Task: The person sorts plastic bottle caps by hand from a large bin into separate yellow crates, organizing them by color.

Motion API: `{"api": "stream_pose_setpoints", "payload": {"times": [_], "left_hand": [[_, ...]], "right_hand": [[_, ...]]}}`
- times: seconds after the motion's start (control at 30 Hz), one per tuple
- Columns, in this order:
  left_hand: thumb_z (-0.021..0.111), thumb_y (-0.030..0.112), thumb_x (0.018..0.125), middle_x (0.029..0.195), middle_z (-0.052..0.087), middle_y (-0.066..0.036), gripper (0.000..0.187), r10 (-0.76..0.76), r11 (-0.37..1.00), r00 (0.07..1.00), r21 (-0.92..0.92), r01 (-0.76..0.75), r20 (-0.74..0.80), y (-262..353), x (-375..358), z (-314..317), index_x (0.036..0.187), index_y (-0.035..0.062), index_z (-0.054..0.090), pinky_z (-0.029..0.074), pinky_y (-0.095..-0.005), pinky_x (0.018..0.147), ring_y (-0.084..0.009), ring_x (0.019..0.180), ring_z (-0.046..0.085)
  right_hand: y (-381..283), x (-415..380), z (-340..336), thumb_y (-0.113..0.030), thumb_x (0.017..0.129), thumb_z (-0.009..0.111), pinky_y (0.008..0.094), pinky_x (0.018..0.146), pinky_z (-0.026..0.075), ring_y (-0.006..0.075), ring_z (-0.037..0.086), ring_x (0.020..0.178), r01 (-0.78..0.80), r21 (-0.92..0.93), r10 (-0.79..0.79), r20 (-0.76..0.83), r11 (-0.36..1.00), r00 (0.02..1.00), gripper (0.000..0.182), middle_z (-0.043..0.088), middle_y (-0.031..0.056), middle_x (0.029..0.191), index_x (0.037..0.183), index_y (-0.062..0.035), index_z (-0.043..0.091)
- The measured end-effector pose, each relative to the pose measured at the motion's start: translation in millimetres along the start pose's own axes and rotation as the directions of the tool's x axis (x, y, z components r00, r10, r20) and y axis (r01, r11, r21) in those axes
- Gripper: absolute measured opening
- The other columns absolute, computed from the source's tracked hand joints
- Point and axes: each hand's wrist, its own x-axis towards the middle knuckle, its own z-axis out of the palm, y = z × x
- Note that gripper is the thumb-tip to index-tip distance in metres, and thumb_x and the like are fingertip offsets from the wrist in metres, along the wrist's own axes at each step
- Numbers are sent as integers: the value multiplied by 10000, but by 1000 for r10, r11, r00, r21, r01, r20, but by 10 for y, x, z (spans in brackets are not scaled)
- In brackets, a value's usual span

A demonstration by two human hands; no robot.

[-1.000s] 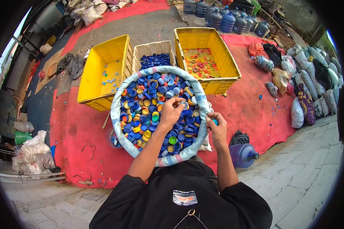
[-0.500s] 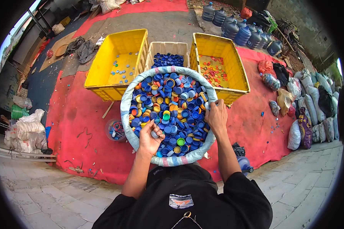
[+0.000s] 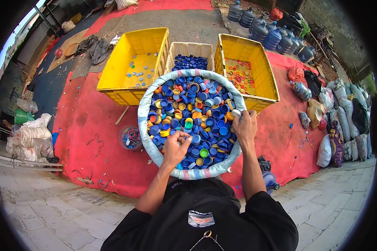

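Yellow crates (image 3: 165,54) stand beyond the sack (image 3: 144,121) with its heap of caps (image 3: 197,115). The left hand (image 3: 177,147) curls over the sack's near side — contents unclear; at its right rim the right hand (image 3: 245,126) pinches a white cap (image 3: 236,113) — a loose pinch could drop it into the heap.

your bare forearms (image 3: 254,178) reach forward, the left one slanting inward. your left hand (image 3: 178,148) has its fingers curled in. your right hand (image 3: 245,126) sits farther forward, its back turned up, fingers bent in a pinch, wrist nearly straight.
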Motion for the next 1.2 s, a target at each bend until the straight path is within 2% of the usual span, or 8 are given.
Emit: {"api": "stream_pose_setpoints", "payload": {"times": [0.13,0.27,0.37,0.57,0.63,0.7,0.93,1.2], "left_hand": [[764,224,782,763,559,-103,228,209,882,978,428,-195,15,68,-1,191,878,37,675,467,-365,586,-246,670,586],[763,292,785,932,578,-150,290,136,809,988,566,-156,77,179,-1,307,896,37,681,510,-430,648,-335,762,639],[767,283,780,932,572,-157,277,127,809,986,565,-165,106,73,39,357,861,30,691,510,-426,658,-344,745,632],[705,181,824,888,615,-113,157,-21,990,993,139,5,113,57,69,212,830,27,678,475,-336,620,-188,653,582],[647,144,864,973,657,-118,78,-269,736,915,-549,397,300,47,50,123,874,77,609,405,-241,515,-99,644,531],[582,138,893,1069,653,-172,46,-258,311,863,-808,501,435,-27,55,3,917,109,556,401,-220,477,-117,656,544],[575,192,925,872,629,-61,205,-302,39,870,-907,419,389,5,93,-348,1065,44,582,480,-289,613,-152,706,588],[612,79,923,912,601,-71,139,-384,47,908,-978,202,169,-105,575,-948,1045,29,567,556,-310,764,-179,869,616]], "right_hand": [[-72,-100,-234,-169,803,645,377,639,501,250,614,668,-315,418,245,212,852,946,204,608,113,745,879,21,649],[5,-369,-203,-95,855,601,264,532,441,126,572,623,-616,782,123,605,98,787,117,609,53,777,940,-30,554],[-43,-514,-209,-40,837,562,296,583,476,159,598,677,-671,722,17,682,-169,731,145,624,84,872,981,-38,548],[-133,-635,-185,-84,809,561,325,689,522,197,631,781,-686,654,-49,711,-318,701,268,632,94,959,1074,-50,541],[-155,-656,-154,-99,789,549,365,763,525,239,634,897,-697,630,-109,710,-341,696,333,621,113,1013,1118,-50,530],[-266,-654,-135,-109,774,550,383,804,516,263,625,952,-714,594,-146,722,-370,676,372,617,125,1048,1139,-48,525],[-881,-680,56,-90,698,570,458,994,453,344,533,1203,-801,394,-310,772,-451,555,550,570,169,1228,1240,-40,492],[-1636,-590,390,-100,684,523,454,1053,407,351,516,1203,-836,291,-270,853,-465,447,481,563,179,1207,1151,17,525]]}}
